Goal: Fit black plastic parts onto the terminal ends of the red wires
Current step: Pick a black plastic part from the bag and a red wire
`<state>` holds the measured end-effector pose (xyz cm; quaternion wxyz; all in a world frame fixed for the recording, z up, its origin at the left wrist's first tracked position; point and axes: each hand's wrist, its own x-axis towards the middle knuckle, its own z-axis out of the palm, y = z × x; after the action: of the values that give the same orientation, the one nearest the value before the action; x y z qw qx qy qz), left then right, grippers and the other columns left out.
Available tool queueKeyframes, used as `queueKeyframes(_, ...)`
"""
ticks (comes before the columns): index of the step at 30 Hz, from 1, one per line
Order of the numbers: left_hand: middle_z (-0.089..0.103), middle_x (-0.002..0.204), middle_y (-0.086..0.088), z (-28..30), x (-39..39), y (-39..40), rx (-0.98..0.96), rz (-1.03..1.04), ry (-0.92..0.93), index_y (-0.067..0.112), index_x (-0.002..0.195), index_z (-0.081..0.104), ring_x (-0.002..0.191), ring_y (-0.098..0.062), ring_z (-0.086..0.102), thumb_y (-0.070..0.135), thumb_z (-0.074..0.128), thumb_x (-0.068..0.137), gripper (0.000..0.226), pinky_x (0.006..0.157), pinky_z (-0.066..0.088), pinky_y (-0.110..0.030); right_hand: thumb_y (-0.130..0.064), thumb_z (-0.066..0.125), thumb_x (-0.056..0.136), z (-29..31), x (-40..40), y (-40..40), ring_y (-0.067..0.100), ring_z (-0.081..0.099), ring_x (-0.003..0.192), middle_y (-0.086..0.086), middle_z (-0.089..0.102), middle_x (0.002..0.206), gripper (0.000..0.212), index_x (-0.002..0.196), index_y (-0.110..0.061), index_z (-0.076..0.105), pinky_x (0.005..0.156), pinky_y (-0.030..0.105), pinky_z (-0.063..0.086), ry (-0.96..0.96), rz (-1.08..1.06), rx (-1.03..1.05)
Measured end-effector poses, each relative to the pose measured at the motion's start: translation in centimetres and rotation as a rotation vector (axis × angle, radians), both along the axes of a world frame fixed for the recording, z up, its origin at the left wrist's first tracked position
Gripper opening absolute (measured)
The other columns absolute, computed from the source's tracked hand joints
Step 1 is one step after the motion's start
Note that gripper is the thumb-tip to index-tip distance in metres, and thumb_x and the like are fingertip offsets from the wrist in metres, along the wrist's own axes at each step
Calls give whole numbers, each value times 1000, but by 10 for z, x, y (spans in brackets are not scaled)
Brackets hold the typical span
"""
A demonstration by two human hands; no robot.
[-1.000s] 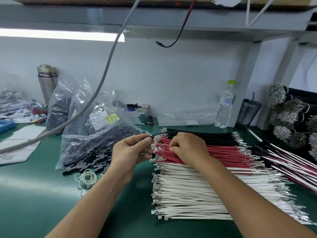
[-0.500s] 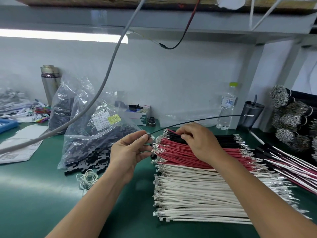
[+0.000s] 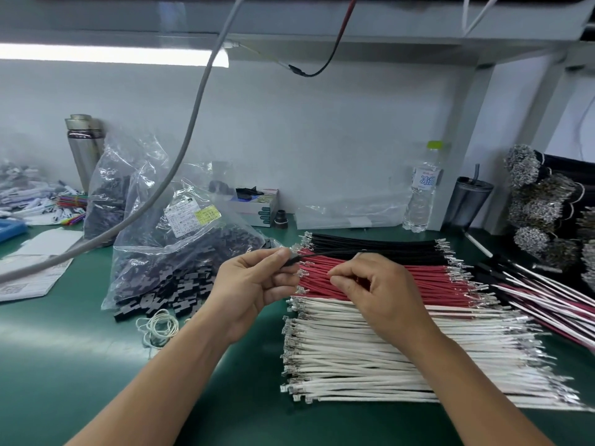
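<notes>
- Green bench (image 3: 64, 365) fills the lower frame.
- Centre right: rows of black wires (image 3: 370, 247), red wires (image 3: 428, 284) and white wires (image 3: 370, 358).
- Centre left: clear bag of black plastic parts (image 3: 180, 262), white rubber bands (image 3: 159, 326).
- Far left: papers (image 3: 29, 275).
- Upper right: water bottle (image 3: 421, 194), dark cup (image 3: 471, 204).

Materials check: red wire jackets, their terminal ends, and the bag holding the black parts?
Red wires: jackets look like matte plastic insulation, with even colour and no glare. Silver terminal ends: likely stamped bright metal, since they glint. Clear bag of black parts: thin glossy plastic film, crinkled and see-through, with highlights on its folds.
</notes>
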<state>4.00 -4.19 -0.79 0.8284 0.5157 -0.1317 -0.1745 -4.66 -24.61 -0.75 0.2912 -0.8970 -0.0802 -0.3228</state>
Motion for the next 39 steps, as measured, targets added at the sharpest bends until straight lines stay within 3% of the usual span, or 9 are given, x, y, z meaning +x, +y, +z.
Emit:
queueKeyframes(4,75,84,-18,-1,-1,1,1,-31,-2,5,91,82,62,-17,72,21,79,75,22,54,60,-24,-22,72,92,-3,-6,7,2,62,81,-21,64,88,14,102,-31,77,69,28,54,-14,30,-63)
queueKeyframes(7,76,84,-16,0,-1,1,3,-45,-13,6,93,82,63,-16,73,25,81,72,28,56,61,-24,-27,72,92,-2,-8,11,2,62,79,-20,63,87,10,99,-31,77,66,26,52,-47,4,-80)
queueKeyframes(20,75,81,-16,4,-4,3,11,-132,-14,6,92,81,60,-17,73,28,83,70,31,53,61,-24,-22,78,86,1,-9,11,8,63,76,-14,63,84,4,90,-20,78,62,32,53,-223,-4,-21)
queueKeyframes(39,73,78,-15,4,-4,6,15,-192,-38,6,90,81,59,-17,71,27,77,78,25,54,61,-25,-22,76,89,0,-11,11,9,61,73,-13,61,83,5,92,-19,79,58,32,52,-244,-31,7)
